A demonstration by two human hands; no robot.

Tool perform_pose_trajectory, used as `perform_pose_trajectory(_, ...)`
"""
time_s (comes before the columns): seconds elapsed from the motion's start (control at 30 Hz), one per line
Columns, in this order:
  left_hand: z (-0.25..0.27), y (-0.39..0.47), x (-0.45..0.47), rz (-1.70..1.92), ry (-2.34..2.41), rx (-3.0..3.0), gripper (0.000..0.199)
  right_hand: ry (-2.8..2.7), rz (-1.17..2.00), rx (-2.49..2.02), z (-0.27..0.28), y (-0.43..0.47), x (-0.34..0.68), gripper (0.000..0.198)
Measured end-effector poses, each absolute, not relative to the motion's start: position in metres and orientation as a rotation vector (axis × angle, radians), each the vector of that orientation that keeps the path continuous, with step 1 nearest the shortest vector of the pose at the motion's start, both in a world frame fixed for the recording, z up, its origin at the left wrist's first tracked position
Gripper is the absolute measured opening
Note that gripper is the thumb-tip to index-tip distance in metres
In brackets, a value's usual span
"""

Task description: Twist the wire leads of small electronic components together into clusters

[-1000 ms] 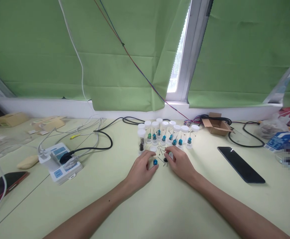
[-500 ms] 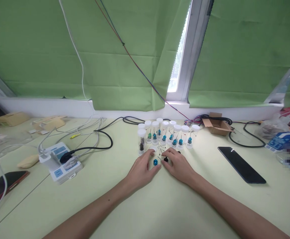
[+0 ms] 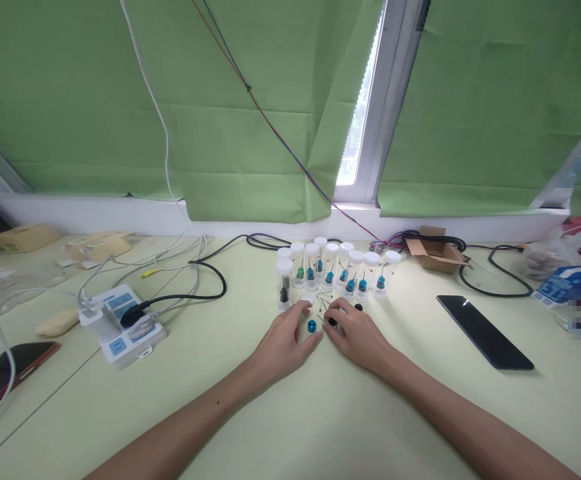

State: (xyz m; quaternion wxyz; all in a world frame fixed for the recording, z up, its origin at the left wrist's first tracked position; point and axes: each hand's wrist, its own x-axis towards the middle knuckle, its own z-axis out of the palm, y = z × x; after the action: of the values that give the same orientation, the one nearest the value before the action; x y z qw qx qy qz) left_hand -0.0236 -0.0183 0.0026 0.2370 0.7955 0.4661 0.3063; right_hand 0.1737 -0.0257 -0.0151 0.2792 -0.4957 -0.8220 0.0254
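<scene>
My left hand (image 3: 290, 337) rests on the table, thumb and fingers apart, beside a small blue metal piece (image 3: 312, 326). That piece stands between thumb and forefinger without visible contact. My right hand (image 3: 356, 331) is curled, its thumb and forefinger closed about a small round black piece (image 3: 332, 322). Another black piece (image 3: 358, 307) lies just behind the right knuckles, partly covered. Thin metal pins (image 3: 321, 305) are scattered beyond my fingertips. A white cap (image 3: 309, 299) lies by the left fingertips.
Several clear tubes with white lids (image 3: 355, 256) stand behind my hands, holding blue, green or black pieces with pins. A dark phone (image 3: 485, 332) and an open cardboard box (image 3: 435, 255) are at right. A power strip (image 3: 120, 327) with cables lies at left.
The black piece at my right fingertips has turned and now shows a rounder face. My left hand and the blue piece have stayed in place.
</scene>
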Motion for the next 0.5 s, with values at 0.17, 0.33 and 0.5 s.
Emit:
perform_pose_trajectory(0.17,0.0033,-0.0184,-0.0241,0.832,1.266,2.186,0.043,-2.229,0.09,-1.365,-0.0121,-0.0273,0.173,0.011)
perform_pose_trajectory(0.33,0.0019,-0.0176,-0.0241,0.82,1.254,2.19,0.042,-2.246,0.095,-1.384,-0.0104,-0.0275,0.1735,0.01)
perform_pose_trajectory(0.5,0.0025,-0.0177,-0.0242,0.786,1.279,2.176,0.04,-2.257,0.085,-1.382,-0.01,-0.0281,0.1746,0.01)
